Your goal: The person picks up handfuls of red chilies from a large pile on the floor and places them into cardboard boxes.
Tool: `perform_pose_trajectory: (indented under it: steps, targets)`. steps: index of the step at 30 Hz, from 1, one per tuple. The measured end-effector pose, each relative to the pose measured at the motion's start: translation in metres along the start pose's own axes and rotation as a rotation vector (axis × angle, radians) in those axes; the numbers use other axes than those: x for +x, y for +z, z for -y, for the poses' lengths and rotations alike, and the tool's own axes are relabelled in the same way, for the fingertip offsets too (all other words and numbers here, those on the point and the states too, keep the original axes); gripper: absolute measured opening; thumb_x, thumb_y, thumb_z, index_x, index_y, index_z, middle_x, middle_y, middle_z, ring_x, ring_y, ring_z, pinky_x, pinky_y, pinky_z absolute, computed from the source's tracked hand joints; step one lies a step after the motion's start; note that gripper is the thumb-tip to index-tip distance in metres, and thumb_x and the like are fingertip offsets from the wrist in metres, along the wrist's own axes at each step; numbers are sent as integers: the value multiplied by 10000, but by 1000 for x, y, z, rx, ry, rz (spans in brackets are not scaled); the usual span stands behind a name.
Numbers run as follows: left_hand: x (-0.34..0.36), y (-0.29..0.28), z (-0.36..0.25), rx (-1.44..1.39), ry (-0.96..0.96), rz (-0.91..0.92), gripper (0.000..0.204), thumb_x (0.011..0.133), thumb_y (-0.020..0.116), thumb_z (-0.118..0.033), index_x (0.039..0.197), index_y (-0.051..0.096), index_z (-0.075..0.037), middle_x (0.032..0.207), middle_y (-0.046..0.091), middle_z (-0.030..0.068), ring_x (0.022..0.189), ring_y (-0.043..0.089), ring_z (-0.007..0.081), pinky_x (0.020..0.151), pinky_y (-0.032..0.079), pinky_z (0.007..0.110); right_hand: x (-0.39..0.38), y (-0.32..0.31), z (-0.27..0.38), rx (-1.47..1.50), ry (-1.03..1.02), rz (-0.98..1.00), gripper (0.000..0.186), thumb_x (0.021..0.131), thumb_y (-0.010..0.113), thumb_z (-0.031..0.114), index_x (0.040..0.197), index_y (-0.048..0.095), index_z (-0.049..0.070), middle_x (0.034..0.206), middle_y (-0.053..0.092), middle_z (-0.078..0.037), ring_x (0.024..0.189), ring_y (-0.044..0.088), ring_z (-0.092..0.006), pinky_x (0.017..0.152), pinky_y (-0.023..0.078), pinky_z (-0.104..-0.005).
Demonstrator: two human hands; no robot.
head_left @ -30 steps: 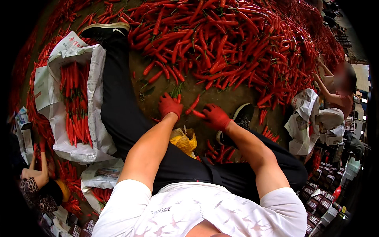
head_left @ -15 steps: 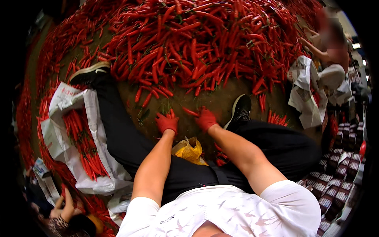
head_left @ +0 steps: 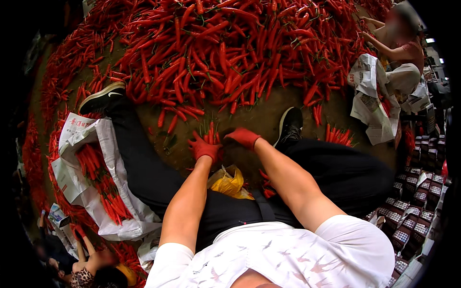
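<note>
My left hand [head_left: 205, 150], in a red glove, holds a small bunch of red chili peppers [head_left: 211, 134] with their green stems pointing away from me. Its fingers lie along the left side of the bunch. Just to the right is my right hand [head_left: 244, 137], also red-gloved, its fingers reaching left toward the bunch and bent down. No pepper shows in it, though its palm side is hidden. Ahead of both hands a large heap of red chili peppers [head_left: 225, 57] covers the floor.
A white sack [head_left: 108, 144] with bundled chilies stands beside my left leg. A yellow plastic bag [head_left: 229, 182] lies between my legs. More chilies [head_left: 338, 136] lie beyond my right knee. Dark crates [head_left: 408, 206] are at right. Co-workers sit at upper right and lower left.
My right hand has moved left to the bunch in my left hand. The single chili pepper it held no longer shows in it. The view has shifted slightly.
</note>
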State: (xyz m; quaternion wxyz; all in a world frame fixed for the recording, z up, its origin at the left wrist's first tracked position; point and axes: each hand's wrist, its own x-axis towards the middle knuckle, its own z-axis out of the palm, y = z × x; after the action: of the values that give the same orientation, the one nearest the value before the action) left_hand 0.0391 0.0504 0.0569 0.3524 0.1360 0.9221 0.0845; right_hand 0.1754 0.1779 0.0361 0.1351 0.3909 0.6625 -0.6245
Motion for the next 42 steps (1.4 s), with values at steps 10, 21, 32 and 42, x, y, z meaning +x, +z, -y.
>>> perform_pose_trajectory:
  steps: [10, 21, 32, 42]
  targets:
    - [-15, -8, -17, 111, -2, -98, 1192, 523, 876, -488, 1480, 241, -171, 1432, 328, 211, 1274, 415, 441, 963, 459, 544, 40, -92, 109, -1176, -185, -560, 759, 681, 753, 247, 1376, 461, 340, 1429, 388, -174, 1328, 339, -477, 977, 414, -595]
    - [4, -18, 13, 20, -77, -119, 1224, 516, 891, -493, 1493, 238, -152, 1497, 271, 227, 1283, 418, 446, 997, 454, 501, -39, -23, -20, -1103, -513, -317, 652, 656, 725, 234, 1282, 543, 239, 1514, 276, -210, 1367, 316, -435, 1091, 309, -585]
    - [6, -19, 13, 7, -81, -133, 1188, 512, 896, -499, 1460, 258, -174, 1418, 344, 187, 1245, 441, 419, 957, 470, 527, -50, -64, 30, -707, -21, -617, 637, 781, 665, 453, 1344, 509, 200, 1209, 565, -272, 1139, 556, -429, 922, 490, -457]
    - [7, -17, 14, -3, -38, -160, 1172, 520, 887, -498, 1462, 271, -171, 1450, 328, 201, 1270, 425, 407, 960, 462, 519, -32, 77, -14, 75, 699, -767, 653, 675, 793, 455, 1104, 660, -19, 1121, 677, -207, 1081, 639, -353, 920, 499, -396]
